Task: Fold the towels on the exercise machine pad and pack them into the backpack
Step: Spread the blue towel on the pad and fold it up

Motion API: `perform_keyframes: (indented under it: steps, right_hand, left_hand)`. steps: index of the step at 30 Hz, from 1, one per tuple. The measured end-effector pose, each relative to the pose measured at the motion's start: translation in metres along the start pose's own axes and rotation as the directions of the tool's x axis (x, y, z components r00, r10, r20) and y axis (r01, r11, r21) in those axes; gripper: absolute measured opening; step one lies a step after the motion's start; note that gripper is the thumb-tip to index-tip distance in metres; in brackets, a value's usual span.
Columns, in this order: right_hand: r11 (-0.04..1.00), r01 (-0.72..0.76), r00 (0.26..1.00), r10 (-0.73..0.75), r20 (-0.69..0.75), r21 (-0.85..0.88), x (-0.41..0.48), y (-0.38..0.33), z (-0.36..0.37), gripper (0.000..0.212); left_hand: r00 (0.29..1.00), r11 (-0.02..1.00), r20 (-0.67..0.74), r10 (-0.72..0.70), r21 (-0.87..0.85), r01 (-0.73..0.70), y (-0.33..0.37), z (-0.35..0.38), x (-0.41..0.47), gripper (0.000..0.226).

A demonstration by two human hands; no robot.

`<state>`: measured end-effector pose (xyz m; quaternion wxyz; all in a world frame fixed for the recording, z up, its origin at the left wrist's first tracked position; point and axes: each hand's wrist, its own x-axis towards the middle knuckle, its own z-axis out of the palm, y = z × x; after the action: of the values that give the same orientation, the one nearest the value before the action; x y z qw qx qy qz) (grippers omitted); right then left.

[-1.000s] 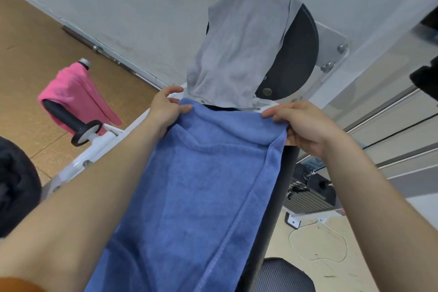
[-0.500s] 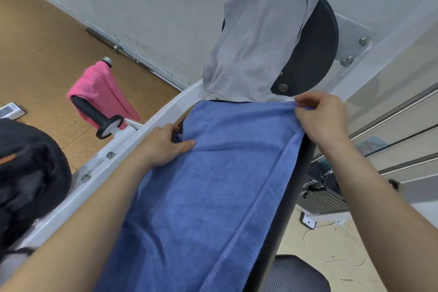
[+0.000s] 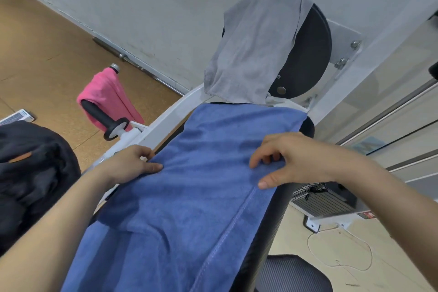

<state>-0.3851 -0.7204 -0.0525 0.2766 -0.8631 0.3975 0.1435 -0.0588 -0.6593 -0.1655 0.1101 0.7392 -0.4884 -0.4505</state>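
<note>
Far to the left of the left fingers, black backpack (image 3: pixel 28 173) slumped low, small white box (image 3: pixel 16 117) on the cork floor just behind it. Further right, well apart from those fingers, pink towel (image 3: pixel 106 92) draped over a black handle grip (image 3: pixel 102 116) on the machine's white frame (image 3: pixel 166 121). Just beside the frame, left hand (image 3: pixel 128 166) at the left edge of the blue towel (image 3: pixel 189 208): thumb laid flat on top, other fingers curled down round the edge, clamped on the cloth. Between the two sets of fingers, blue towel spread lengthwise along the long black pad (image 3: pixel 272 216), doubled over, upper layer ending nearer than the hands, stitched hem running down the right side. Beyond the fingertips, at the pad's far end, grey towel (image 3: pixel 253 54) hanging over a round black pad (image 3: pixel 310 54), lower edge close above the blue towel's far edge, touching or not hard to tell. To the right, right hand (image 3: pixel 291 159) resting on the blue towel near its right edge: fingers loosely bent, tips pressed on the cloth, thumb spread apart from them and touching the hem seam. Below and right of that thumb, grey grilled device (image 3: pixel 324 199) on the pale floor, white cable (image 3: pixel 343 251) looping beside it, dark mesh chair (image 3: pixel 289 275) lowest of all
</note>
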Motion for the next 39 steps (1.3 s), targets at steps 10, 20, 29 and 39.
perform_keyframes:
  steps: [10, 20, 29, 39]
  right_hand:
    - [0.994, 0.102, 0.994, -0.103, 0.025, 0.045, -0.017, -0.01, 0.012, 0.016]
    - [0.942, -0.106, 0.892, 0.232, -0.389, 0.318, 0.009, 0.021, -0.013, 0.016]
    - [0.787, -0.577, 0.612, 0.595, -0.521, 0.221, 0.075, 0.066, -0.012, 0.023]
    - [0.862, -0.506, 0.639, 0.395, -0.66, 0.027, 0.054, 0.06, -0.003, 0.01]
  left_hand:
    - [0.992, 0.906, 0.04, -0.118, 0.413, 0.091, 0.0, -0.011, 0.0, 0.023]
    - [0.969, 0.959, -0.213, 0.128, 0.274, -0.067, 0.006, -0.003, 0.024, 0.026]
    - [0.936, 0.977, -0.28, 0.212, 0.091, -0.194, 0.077, 0.026, 0.109, 0.032]
    - [0.878, 0.967, -0.408, 0.251, 0.065, -0.246, 0.095, 0.039, 0.16, 0.013]
